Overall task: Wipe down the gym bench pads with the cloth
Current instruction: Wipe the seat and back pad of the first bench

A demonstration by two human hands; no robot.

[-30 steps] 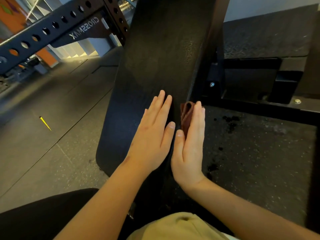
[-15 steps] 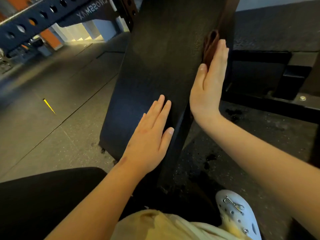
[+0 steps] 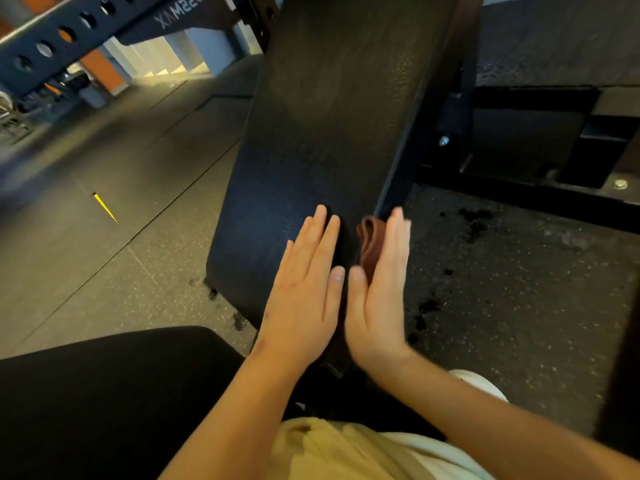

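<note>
A long black bench pad slopes up and away from me in the middle of the head view. My left hand lies flat on its near end with straight fingers. My right hand presses a folded brown cloth against the pad's right side edge, fingers straight and slightly blurred. Most of the cloth is hidden behind that hand.
A second black pad sits at the near left under my arm. A dark steel rack beam with holes crosses the top left. The bench's black frame runs along the right. Speckled rubber floor lies on both sides.
My right hand slid the cloth back down the pad's right edge, from high up to beside my left hand. The left hand stayed flat on the pad.
</note>
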